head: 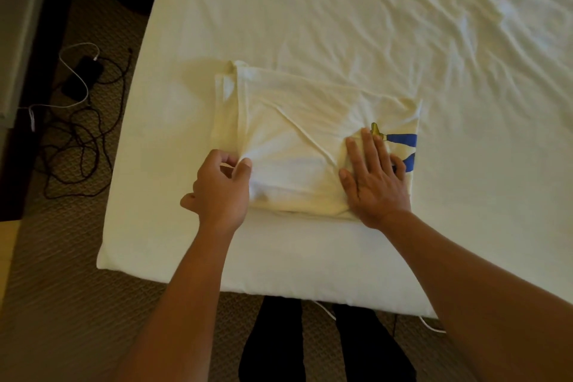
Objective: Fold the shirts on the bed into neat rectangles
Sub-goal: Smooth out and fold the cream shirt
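Head view looks down on a white-sheeted bed (356,25) whose near edge runs across the lower frame, with its near left corner rounded above patterned brown carpet (62,273). A cream T-shirt (297,121) lies folded into a rough rectangle close to that near edge, left of the bed's middle; a strip of bare sheet shows between it and the edge, and a broad stretch of wrinkled sheet lies open on its far and right sides. The shirt's left side shows a narrower folded layer, a diagonal crease crosses its middle, and a blue and yellow print (400,141) peeks out at its right end. The left hand (221,191) pinches the shirt's near left fabric between thumb and curled fingers, its grip clamped on cloth. The right hand (373,175) lies flat with fingers spread, pressing the shirt's near right part beside the print. On the carpet to the left lie a dark phone (82,77), a white cable (77,74) and tangled dark cords (80,146). Dark trouser legs (273,350) stand below the bed's near edge.
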Action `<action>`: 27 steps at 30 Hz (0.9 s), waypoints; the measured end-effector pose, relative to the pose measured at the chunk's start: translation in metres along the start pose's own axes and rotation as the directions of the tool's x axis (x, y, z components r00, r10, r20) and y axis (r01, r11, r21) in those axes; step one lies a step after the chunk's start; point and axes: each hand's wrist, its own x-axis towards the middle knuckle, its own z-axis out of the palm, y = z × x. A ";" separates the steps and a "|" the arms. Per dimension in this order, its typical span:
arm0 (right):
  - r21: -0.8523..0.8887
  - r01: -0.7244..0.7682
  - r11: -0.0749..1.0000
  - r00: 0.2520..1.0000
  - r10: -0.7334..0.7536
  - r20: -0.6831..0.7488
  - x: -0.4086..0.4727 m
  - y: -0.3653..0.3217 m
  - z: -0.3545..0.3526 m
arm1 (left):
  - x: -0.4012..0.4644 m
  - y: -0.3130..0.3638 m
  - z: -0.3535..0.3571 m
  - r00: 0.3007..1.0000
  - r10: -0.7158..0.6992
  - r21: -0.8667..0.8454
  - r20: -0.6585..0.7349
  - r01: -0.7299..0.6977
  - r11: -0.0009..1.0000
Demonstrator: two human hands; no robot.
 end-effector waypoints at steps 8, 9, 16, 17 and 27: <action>0.013 0.009 1.000 1.000 -0.009 -0.005 0.000 0.000 -0.001 | 0.006 -0.029 -0.003 0.996 0.014 0.170 -0.089 0.001 0.985; 0.013 0.010 1.000 1.000 -0.010 -0.009 0.000 0.000 0.000 | 0.004 -0.026 0.001 0.991 0.059 0.271 -0.117 -0.025 0.962; 0.015 0.017 1.000 1.000 -0.017 -0.024 0.000 0.000 0.001 | -0.004 0.019 0.059 0.758 0.637 0.527 0.138 -0.601 0.601; 0.015 0.019 1.000 1.000 -0.018 -0.021 0.000 0.000 0.001 | 0.000 0.023 0.069 0.724 0.650 0.526 0.229 -0.654 0.543; 0.023 0.033 0.999 0.998 -0.032 -0.049 -0.008 0.020 0.001 | 0.052 0.005 0.064 0.788 0.553 0.664 0.273 -0.570 0.484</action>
